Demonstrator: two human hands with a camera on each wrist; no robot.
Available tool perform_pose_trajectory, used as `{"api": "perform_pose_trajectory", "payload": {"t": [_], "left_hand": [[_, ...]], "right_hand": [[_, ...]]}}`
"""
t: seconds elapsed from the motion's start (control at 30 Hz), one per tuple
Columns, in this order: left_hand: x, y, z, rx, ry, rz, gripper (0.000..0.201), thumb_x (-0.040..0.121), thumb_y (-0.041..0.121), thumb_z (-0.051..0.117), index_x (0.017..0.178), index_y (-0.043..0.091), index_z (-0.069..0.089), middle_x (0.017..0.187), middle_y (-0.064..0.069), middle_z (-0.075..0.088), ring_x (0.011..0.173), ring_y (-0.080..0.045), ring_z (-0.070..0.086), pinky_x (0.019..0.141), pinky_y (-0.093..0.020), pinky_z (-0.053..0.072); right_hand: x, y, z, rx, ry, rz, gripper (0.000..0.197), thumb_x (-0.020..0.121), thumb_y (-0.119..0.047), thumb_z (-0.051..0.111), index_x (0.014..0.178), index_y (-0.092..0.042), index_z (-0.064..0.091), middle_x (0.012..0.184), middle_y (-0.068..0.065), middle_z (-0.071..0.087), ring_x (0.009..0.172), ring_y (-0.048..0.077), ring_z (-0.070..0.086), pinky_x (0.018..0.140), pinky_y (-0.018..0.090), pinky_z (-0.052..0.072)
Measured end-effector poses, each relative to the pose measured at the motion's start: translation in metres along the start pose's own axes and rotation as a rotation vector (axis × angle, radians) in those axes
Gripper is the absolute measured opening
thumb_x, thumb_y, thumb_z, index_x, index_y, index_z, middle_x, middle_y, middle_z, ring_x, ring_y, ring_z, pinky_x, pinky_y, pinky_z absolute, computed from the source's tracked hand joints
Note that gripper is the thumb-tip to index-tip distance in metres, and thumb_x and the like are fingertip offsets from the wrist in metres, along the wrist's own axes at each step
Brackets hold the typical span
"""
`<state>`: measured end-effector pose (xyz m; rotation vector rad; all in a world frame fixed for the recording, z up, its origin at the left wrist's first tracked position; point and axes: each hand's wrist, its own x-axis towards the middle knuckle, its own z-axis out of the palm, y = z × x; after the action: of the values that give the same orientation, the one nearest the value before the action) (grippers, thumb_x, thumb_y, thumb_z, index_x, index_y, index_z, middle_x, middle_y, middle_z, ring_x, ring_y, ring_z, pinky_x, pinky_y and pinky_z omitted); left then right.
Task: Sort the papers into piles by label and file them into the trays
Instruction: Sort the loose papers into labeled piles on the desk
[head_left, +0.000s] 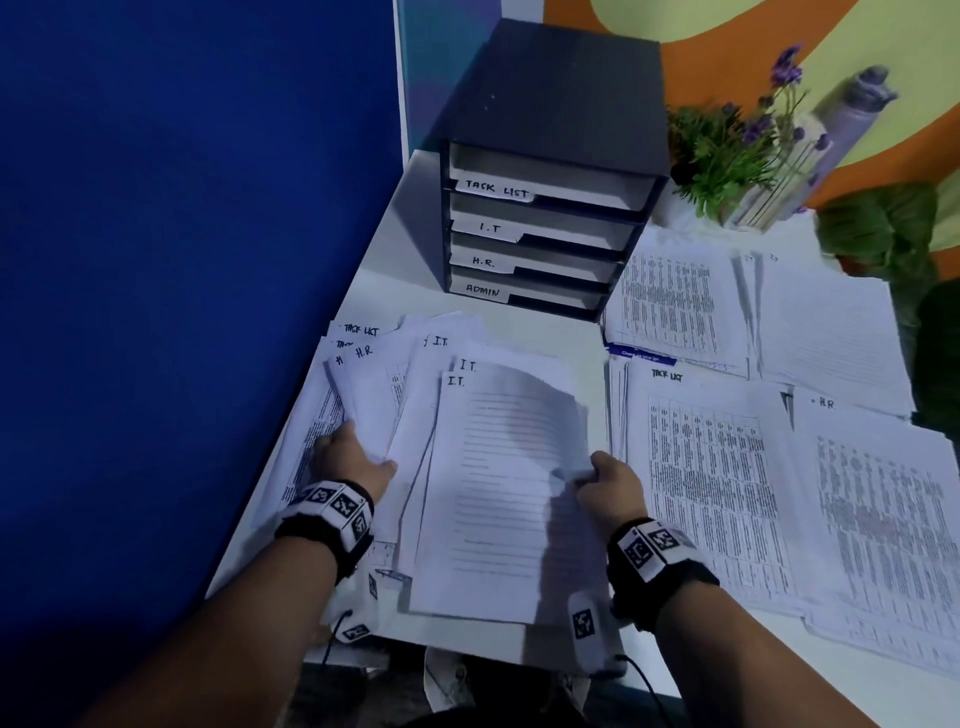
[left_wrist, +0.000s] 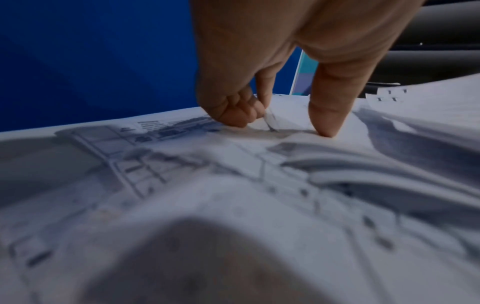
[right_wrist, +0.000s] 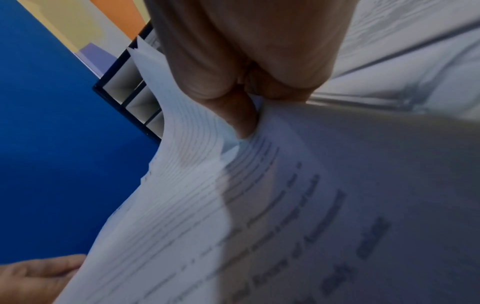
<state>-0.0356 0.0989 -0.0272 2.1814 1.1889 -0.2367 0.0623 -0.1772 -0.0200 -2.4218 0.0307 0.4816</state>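
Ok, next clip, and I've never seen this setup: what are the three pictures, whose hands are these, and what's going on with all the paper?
No robot here: a person sorts papers bare-handed, wearing a camera on the head and one on each wrist. The big picture is the head view; the two close-ups look along each hand. On the white desk stands a dark tray unit labelled TASK LIST, I.T, H.R. and ADMIN. Sorted piles lie to the right. The right hand pinches the edge of a sheet marked I.T., thumb on top, visible in the right wrist view. The left hand presses on the unsorted heap; its fingers touch paper in the left wrist view.
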Motion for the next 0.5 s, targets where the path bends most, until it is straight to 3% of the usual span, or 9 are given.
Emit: {"api": "perform_pose_trajectory", "payload": {"t": [0.1, 0.17, 0.27, 0.33, 0.4, 0.43, 0.5], "left_hand": [[-0.002, 0.003, 0.008, -0.037, 0.068, 0.067, 0.070, 0.080, 0.011, 0.071, 0.142, 0.013, 0.041, 0.144, -0.009, 0.032, 0.126, -0.025, 0.040, 0.103, -0.027, 0.034], [-0.008, 0.005, 0.014, -0.034, 0.096, 0.104, 0.060, 0.082, 0.008, 0.067, 0.138, 0.013, 0.046, 0.143, -0.005, 0.030, 0.125, -0.022, 0.040, 0.098, -0.020, 0.031], [-0.013, 0.009, 0.021, 0.062, 0.072, 0.161, 0.047, 0.083, 0.027, 0.069, 0.127, 0.014, 0.058, 0.139, -0.008, 0.038, 0.127, -0.027, 0.040, 0.105, -0.029, 0.035], [-0.011, 0.012, 0.025, 0.104, 0.034, 0.167, 0.042, 0.083, 0.036, 0.068, 0.119, 0.014, 0.065, 0.132, -0.012, 0.047, 0.122, -0.031, 0.046, 0.102, -0.032, 0.041], [-0.013, 0.016, 0.027, 0.078, -0.018, 0.210, 0.035, 0.082, 0.035, 0.066, 0.103, 0.008, 0.070, 0.115, -0.015, 0.058, 0.109, -0.032, 0.056, 0.092, -0.032, 0.048], [-0.013, 0.019, 0.028, 0.045, -0.026, 0.244, 0.028, 0.081, 0.032, 0.065, 0.088, 0.006, 0.069, 0.099, -0.013, 0.062, 0.095, -0.030, 0.061, 0.081, -0.031, 0.051], [-0.013, 0.020, 0.031, -0.044, -0.032, 0.319, 0.026, 0.077, 0.026, 0.066, 0.060, 0.012, 0.053, 0.069, -0.003, 0.052, 0.066, -0.021, 0.052, 0.063, -0.026, 0.043]], "right_hand": [[-0.005, 0.002, 0.005, 0.026, 0.005, 0.019, 0.045, 0.084, -0.009, 0.066, 0.054, -0.016, 0.034, 0.054, -0.005, 0.041, 0.056, 0.017, 0.040, 0.049, 0.024, 0.031], [-0.004, 0.002, 0.004, 0.015, 0.014, 0.032, 0.046, 0.085, -0.014, 0.067, 0.055, -0.015, 0.033, 0.054, -0.005, 0.040, 0.057, 0.019, 0.040, 0.050, 0.025, 0.029], [0.000, 0.003, -0.001, -0.002, 0.028, 0.061, 0.028, 0.087, -0.010, 0.057, 0.061, -0.009, 0.047, 0.064, 0.004, 0.052, 0.074, 0.028, 0.052, 0.064, 0.027, 0.037], [0.004, 0.006, -0.002, 0.001, 0.015, 0.084, 0.012, 0.084, -0.005, 0.052, 0.076, -0.001, 0.059, 0.079, 0.016, 0.064, 0.082, 0.034, 0.059, 0.073, 0.032, 0.046], [0.005, 0.009, -0.001, 0.049, -0.005, 0.106, 0.011, 0.079, -0.001, 0.052, 0.081, -0.002, 0.063, 0.085, 0.019, 0.068, 0.084, 0.034, 0.062, 0.077, 0.034, 0.050], [0.005, 0.010, -0.001, 0.079, -0.010, 0.115, 0.011, 0.077, -0.001, 0.053, 0.080, -0.003, 0.063, 0.084, 0.018, 0.068, 0.083, 0.033, 0.063, 0.076, 0.034, 0.051], [0.006, 0.012, -0.001, 0.148, -0.003, 0.140, 0.002, 0.074, -0.002, 0.058, 0.073, -0.004, 0.059, 0.077, 0.014, 0.066, 0.076, 0.029, 0.062, 0.072, 0.035, 0.051]]}}
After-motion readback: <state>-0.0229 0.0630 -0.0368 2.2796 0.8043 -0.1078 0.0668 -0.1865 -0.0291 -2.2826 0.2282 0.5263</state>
